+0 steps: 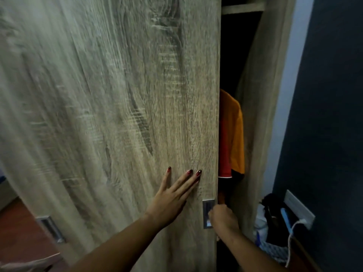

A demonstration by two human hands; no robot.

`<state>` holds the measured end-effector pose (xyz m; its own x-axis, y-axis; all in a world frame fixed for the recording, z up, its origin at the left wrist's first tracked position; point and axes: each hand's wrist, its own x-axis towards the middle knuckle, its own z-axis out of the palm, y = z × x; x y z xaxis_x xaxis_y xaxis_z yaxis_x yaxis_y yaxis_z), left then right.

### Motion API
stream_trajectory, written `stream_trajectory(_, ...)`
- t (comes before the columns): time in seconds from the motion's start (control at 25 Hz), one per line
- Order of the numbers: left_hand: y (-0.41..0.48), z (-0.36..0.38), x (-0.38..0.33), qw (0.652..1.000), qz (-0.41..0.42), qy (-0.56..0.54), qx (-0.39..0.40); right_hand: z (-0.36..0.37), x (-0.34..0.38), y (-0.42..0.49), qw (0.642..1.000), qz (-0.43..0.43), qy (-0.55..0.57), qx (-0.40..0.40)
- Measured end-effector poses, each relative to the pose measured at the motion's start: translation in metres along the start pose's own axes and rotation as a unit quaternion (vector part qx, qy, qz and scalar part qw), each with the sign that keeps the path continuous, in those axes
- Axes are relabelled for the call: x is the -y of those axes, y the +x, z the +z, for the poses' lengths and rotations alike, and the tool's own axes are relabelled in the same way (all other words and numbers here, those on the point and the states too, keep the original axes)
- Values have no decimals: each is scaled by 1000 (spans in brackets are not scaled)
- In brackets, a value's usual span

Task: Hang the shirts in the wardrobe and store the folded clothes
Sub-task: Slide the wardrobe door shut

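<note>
A wood-grain sliding wardrobe door [117, 114] fills most of the view, and a narrow gap stays uncovered at its right edge. My left hand [172, 195] lies flat on the door panel with its fingers spread. My right hand [223, 216] is curled at the metal recessed handle [208, 213] on the door's right edge. In the dark gap hang an orange shirt [235, 134] and a red shirt [224, 154] beside it. A shelf [243, 8] crosses the top of the opening.
The wardrobe's side panel [261, 114] stands right of the gap, with a dark blue wall [324, 95] beyond it. A wall socket [298, 209] with a white cable, a black bag [273, 213] and bundled items sit at lower right. A second door handle [51, 228] is at lower left.
</note>
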<state>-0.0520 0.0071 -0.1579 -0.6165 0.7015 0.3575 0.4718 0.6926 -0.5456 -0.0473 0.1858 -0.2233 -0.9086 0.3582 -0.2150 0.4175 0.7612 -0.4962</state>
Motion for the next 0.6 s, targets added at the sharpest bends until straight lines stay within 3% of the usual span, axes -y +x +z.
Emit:
stream_trajectory(0.28, 47, -4, -34, 998, 60, 22, -21, -41, -47, 14, 997, -9, -68, -20)
stream_trajectory(0.6, 69, -5, -64, 998, 51, 8, -27, -51, -73, 29, 996, -18, -86, 2)
